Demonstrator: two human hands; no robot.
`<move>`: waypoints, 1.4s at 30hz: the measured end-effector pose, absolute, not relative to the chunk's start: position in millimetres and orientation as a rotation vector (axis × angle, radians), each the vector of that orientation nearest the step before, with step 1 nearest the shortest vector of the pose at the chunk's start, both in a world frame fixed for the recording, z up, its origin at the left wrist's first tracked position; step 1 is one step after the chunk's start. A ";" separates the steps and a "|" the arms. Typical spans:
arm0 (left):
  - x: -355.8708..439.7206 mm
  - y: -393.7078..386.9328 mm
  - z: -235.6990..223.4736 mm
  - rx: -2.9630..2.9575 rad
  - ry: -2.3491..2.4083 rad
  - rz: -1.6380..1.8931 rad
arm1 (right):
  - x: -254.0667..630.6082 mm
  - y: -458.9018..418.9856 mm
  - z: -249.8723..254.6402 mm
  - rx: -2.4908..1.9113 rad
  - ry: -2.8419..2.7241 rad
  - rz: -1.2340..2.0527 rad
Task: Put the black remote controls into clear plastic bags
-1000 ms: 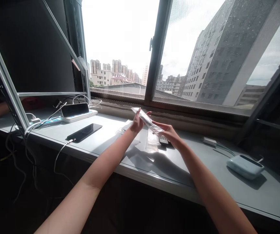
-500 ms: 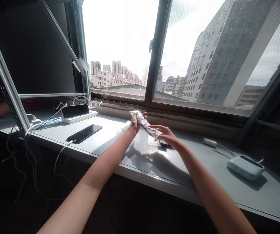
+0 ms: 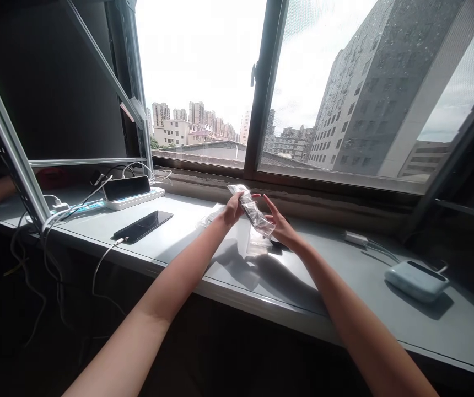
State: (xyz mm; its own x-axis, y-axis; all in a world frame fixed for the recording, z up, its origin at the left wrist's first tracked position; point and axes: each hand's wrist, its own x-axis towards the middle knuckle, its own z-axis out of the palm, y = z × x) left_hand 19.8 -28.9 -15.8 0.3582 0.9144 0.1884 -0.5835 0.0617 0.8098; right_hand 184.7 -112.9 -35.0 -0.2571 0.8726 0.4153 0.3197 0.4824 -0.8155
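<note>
My left hand (image 3: 233, 209) is closed around the upper end of a clear plastic bag (image 3: 256, 214) with something dark inside, whose kind I cannot make out. The bag is held tilted above the table, its lower end toward my right hand (image 3: 281, 227). That hand is open, fingers spread, close beside the bag's lower end; whether it touches the plastic I cannot tell. Beneath the hands a flat clear packet (image 3: 257, 247) lies on the table, with a dark object (image 3: 277, 246) partly hidden by my right hand. Another crumpled clear bag (image 3: 210, 216) lies behind my left wrist.
A phone (image 3: 144, 226) with a white cable lies left on the grey table (image 3: 303, 298). Behind it another phone (image 3: 127, 188) leans at a power strip (image 3: 138, 198). To the right are a white adapter (image 3: 355, 239) and a blue-grey case (image 3: 416, 280). A metal frame (image 3: 11, 132) stands left.
My left hand and the bag have shifted slightly right. My right hand's fingers, which were on the bag's lower end, have spread and lifted upward.
</note>
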 end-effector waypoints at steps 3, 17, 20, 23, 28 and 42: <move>21.8 -30.8 -13.9 0.967 0.470 1.100 | 183.0 -113.0 -34.8 -0.974 -1.805 0.826; 16.1 -6.9 -25.1 0.648 0.562 1.289 | 181.3 -114.4 -34.3 -0.960 -1.873 0.764; 15.7 -4.9 -26.1 0.656 0.546 1.270 | 182.2 -112.3 -37.1 -1.000 -1.877 0.707; 17.2 -7.5 -27.1 0.714 0.497 1.231 | 185.7 -108.4 -39.5 -1.091 -1.847 0.613; 19.4 -13.6 -26.6 0.741 0.475 1.232 | 188.3 -106.9 -40.6 -1.151 -1.843 0.568; 21.0 -1.1 -36.1 0.963 0.713 1.062 | 189.7 -103.4 -46.9 -1.225 -1.864 0.463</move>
State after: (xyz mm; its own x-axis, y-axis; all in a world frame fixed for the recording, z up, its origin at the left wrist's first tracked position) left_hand 21.0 -1.1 -36.1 0.3421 0.9390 -0.0344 -0.3871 0.1742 0.9054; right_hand 189.7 -103.4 -46.9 -0.1724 0.8804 0.4418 0.5712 0.4548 -0.6833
